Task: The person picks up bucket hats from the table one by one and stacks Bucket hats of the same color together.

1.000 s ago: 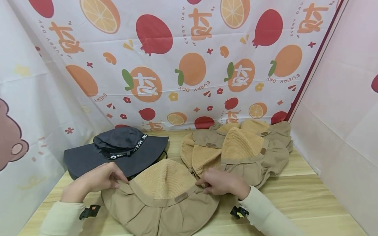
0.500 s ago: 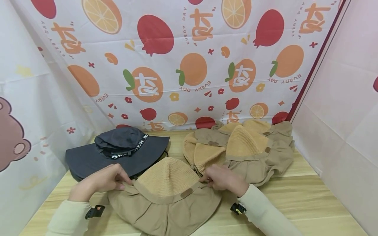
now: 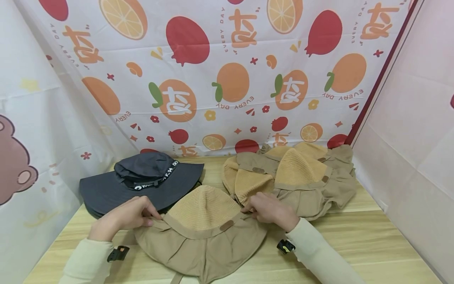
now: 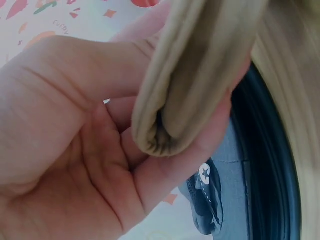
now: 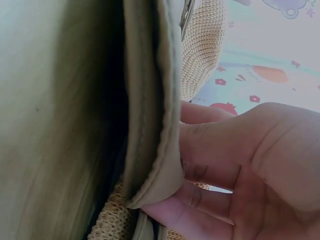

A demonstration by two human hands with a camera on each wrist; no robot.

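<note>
A khaki sun hat with a yellow woven crown and a small brown label lies folded at the front of the table. My left hand pinches its brim at the left end of the crown. At the right end, my right hand pinches the brim as well. The left wrist view shows the folded brim between thumb and fingers. In the right wrist view, thumb and fingers hold the doubled brim edge. Both palms are mostly hidden in the head view.
A dark grey wide-brimmed hat with a lettered band lies at the back left. Several khaki and yellow hats are piled at the back right, close to my right hand. Fruit-print cloth hangs behind the wooden table.
Both hands and the front hat have shifted slightly up and to the right in the head view. A khaki strap now shows below the brim. Both grips have stayed the same.
</note>
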